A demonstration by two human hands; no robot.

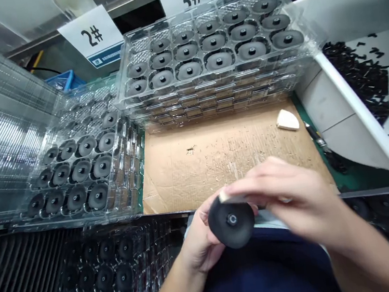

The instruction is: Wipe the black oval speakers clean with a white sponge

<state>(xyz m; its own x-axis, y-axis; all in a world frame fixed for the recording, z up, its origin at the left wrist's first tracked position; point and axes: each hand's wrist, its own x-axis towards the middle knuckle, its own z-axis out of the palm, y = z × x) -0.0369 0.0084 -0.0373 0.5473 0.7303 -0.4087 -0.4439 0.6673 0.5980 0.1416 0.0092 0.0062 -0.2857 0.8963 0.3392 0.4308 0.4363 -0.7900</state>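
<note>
My left hand (197, 240) grips a round black disc part (231, 222) with a small hole in its centre, held upright just in front of my body. My right hand (297, 199) is curled over the disc's top edge, fingers pinched on a small pale piece (228, 196) pressed against the rim; motion blurs it. Both hands hover at the near edge of a brown cardboard sheet (218, 154).
A stack of clear trays (209, 46) full of the same black discs stands behind the cardboard under a "3#" sign. A partly filled tray (77, 168) lies left under "2#". A white bin (364, 81) with small black parts is right. A pale wedge (287, 120) rests on the cardboard.
</note>
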